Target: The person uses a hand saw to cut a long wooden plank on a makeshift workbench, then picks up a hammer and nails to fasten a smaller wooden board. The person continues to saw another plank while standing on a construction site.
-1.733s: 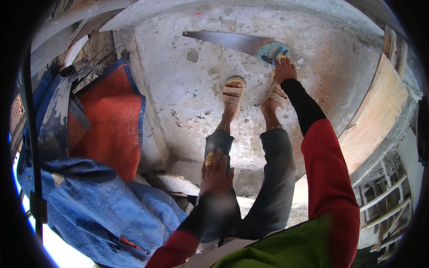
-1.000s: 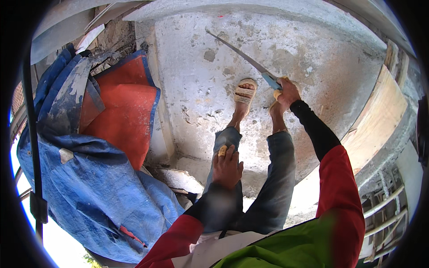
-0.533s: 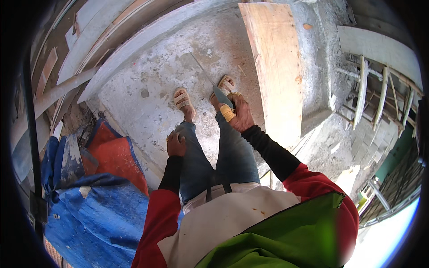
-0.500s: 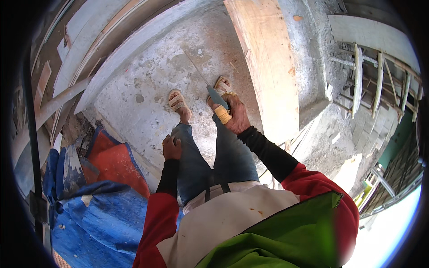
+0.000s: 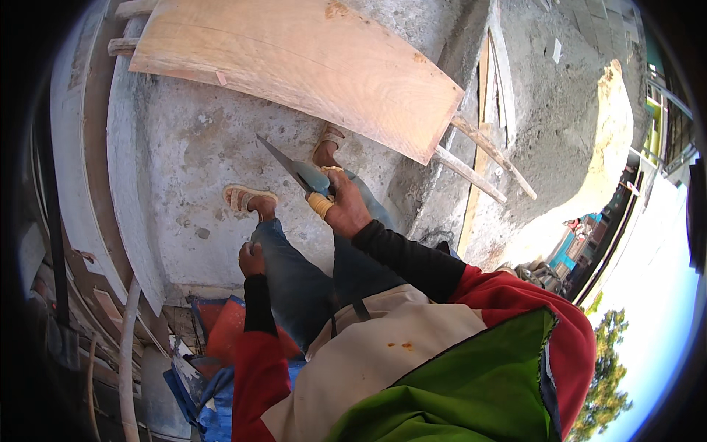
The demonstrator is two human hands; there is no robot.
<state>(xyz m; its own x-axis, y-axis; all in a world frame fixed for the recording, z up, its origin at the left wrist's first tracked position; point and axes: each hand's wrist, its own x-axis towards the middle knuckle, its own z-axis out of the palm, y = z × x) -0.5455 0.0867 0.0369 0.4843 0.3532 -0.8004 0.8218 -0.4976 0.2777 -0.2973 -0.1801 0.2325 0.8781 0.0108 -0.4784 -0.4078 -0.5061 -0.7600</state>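
My right hand [image 5: 346,205] is closed round the handle of a handsaw [image 5: 291,168]. The grip is teal with yellow wrapping, and the tapering blade points to the far left over the floor. My left hand [image 5: 252,259] hangs beside my left thigh with loosely bent fingers and nothing visible in it. Ahead of both hands a long plywood board [image 5: 294,62] lies across wooden poles [image 5: 475,173]. The saw is nearer to me than the board's front edge and seems apart from it.
My sandalled feet stand on a rough concrete floor [image 5: 184,147]. Planks [image 5: 81,147] lean along the left side. Blue and red tarps [image 5: 221,331] lie at my lower left. Beyond the board's right end are thin wooden strips [image 5: 482,132] and a grey ground surface.
My view has turned to the right, so the board now spans the top instead of standing upright at right. The saw stays in my right hand, its blade now showing broader. My feet have shifted.
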